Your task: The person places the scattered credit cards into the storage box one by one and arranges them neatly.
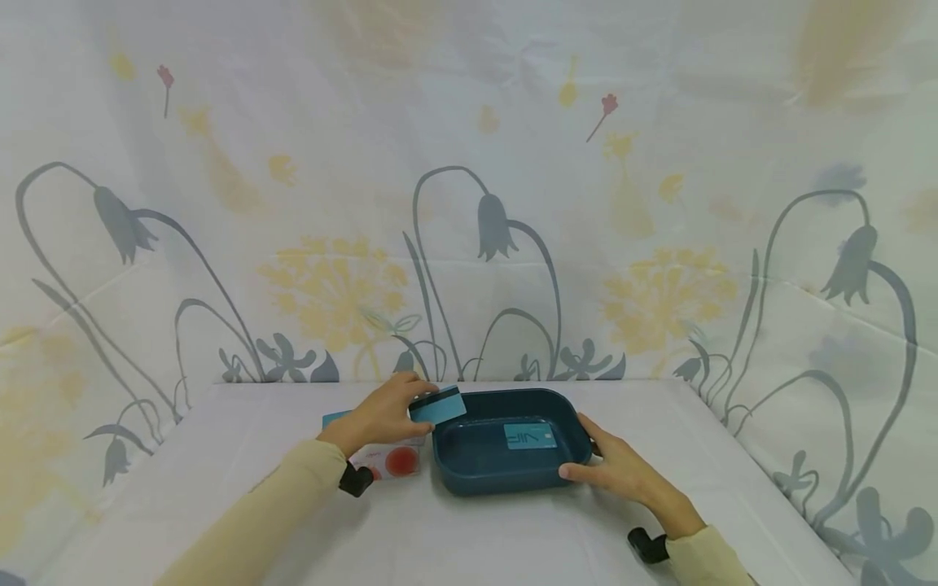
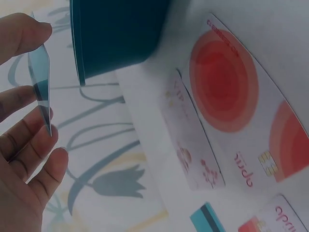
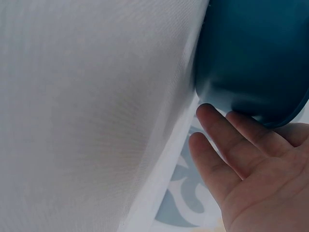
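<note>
My left hand (image 1: 384, 415) pinches a blue bank card (image 1: 443, 406) with a dark stripe between thumb and fingers. It holds the card tilted at the left rim of a dark teal rectangular dish (image 1: 506, 483). In the left wrist view the same card (image 2: 40, 72) shows nearly edge-on. Inside the dish lies another blue card (image 1: 529, 436) with lettering and a chip. My right hand (image 1: 619, 468) rests against the dish's right end, thumb by the front corner. Its fingers (image 3: 231, 135) are fairly straight along the dish's outer wall in the right wrist view.
Left of the dish, partly under my left hand, lie several cards: a white one with red circles (image 2: 224, 79), one with pink flowers (image 2: 190, 140), a blue striped one (image 2: 207, 218) and another white one (image 2: 277, 217). A flower-patterned curtain (image 1: 469, 203) hangs behind the white table (image 1: 513, 537).
</note>
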Demonstrator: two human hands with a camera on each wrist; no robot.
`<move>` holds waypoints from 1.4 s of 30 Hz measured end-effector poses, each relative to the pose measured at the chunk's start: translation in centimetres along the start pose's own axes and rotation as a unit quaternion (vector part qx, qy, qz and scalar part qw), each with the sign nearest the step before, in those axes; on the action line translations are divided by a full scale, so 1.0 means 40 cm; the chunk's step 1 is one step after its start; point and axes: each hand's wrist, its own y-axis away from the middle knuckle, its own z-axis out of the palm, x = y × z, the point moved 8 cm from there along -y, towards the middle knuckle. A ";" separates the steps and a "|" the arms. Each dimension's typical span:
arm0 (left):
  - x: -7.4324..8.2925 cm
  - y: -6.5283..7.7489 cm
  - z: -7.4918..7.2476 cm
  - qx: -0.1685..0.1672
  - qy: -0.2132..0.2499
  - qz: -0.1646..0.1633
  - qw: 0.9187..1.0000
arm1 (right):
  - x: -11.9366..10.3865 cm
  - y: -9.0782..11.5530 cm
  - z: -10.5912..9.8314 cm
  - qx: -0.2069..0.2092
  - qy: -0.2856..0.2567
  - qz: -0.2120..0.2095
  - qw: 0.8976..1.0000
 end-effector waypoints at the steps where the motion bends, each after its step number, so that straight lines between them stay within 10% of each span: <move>1: 0.003 -0.003 0.003 -0.001 -0.001 -0.001 1.000 | 0.000 0.000 0.001 -0.001 0.001 0.000 1.000; 42: 0.077 -0.110 0.140 -0.100 -0.025 0.010 0.995 | -0.012 0.006 -0.002 -0.002 0.016 0.010 1.000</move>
